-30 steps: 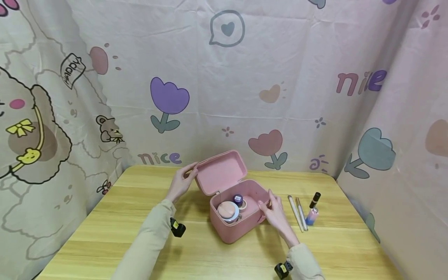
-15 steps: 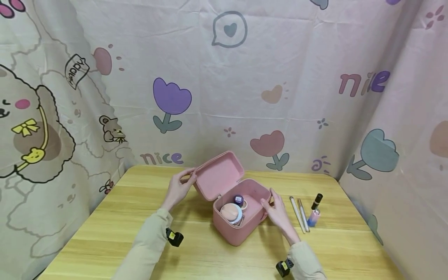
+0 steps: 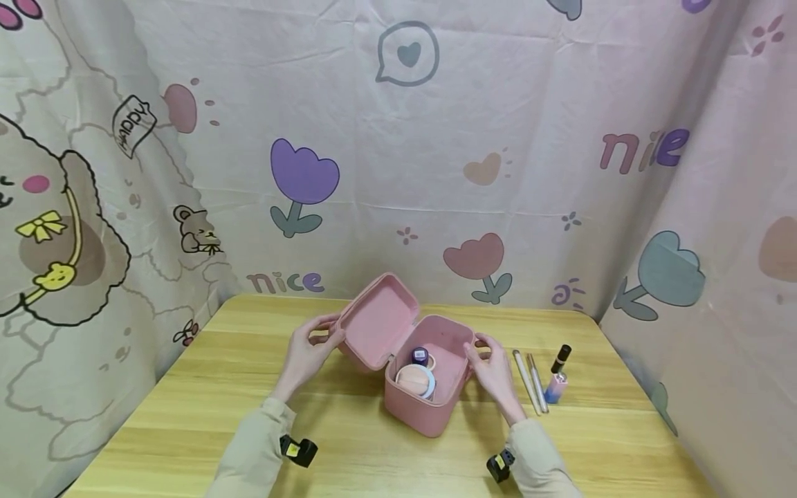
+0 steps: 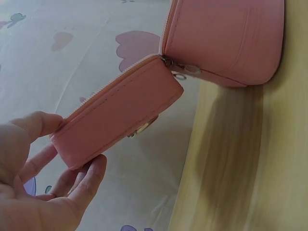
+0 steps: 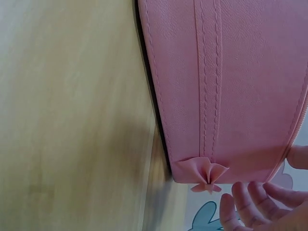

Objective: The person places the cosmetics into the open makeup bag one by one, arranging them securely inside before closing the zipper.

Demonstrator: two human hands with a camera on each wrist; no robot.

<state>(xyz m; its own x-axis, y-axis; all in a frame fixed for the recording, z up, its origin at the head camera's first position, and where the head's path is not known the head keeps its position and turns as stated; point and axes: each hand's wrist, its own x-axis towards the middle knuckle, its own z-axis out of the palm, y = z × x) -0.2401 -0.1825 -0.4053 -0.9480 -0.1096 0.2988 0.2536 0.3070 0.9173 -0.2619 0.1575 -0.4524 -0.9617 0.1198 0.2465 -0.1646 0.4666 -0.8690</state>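
Note:
A pink makeup case [image 3: 416, 412] stands on the table with its hinged lid [image 3: 378, 319] tipped back to the left. My left hand [image 3: 308, 354] pinches the lid's far corner; in the left wrist view, the thumb lies at the zipper edge and fingers support the lid [image 4: 115, 106] from the other side. At the opposite end, my right hand [image 3: 494, 371] holds the case's rim between thumb and fingers, near a small pink bow [image 5: 204, 172]. Inside the case lie a peach powder puff [image 3: 414, 380] on a round pale compact and a purple-capped jar [image 3: 420, 355].
Right of the case, two slim brushes [image 3: 533, 384] lie side by side on the wooden table [image 3: 205, 415]. Beside them are a pink-and-blue tube [image 3: 556, 389] and its black cap end [image 3: 562, 359]. A printed curtain [image 3: 373, 138] hangs behind and along both sides.
The case has turned on the table, its near corner shifting right. Its lid has swung left and toward me with my left hand. My right hand has stayed on the rim.

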